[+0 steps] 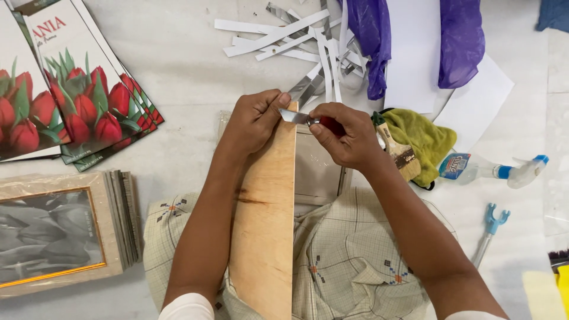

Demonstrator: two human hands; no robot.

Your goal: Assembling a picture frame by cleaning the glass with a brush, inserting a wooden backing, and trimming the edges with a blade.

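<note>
A long wooden board stands on edge between my knees, running from my lap up to the picture frame under it. My left hand grips the board's far end, with its thumb on a knife blade. My right hand is closed on the knife's red handle. The blade lies across the board's top edge.
Flower posters fan out at the upper left above a stack of framed pictures. White paper strips and a purple plastic bag lie ahead. At the right lie a paintbrush on a green cloth, a spray bottle and a blue-tipped tool.
</note>
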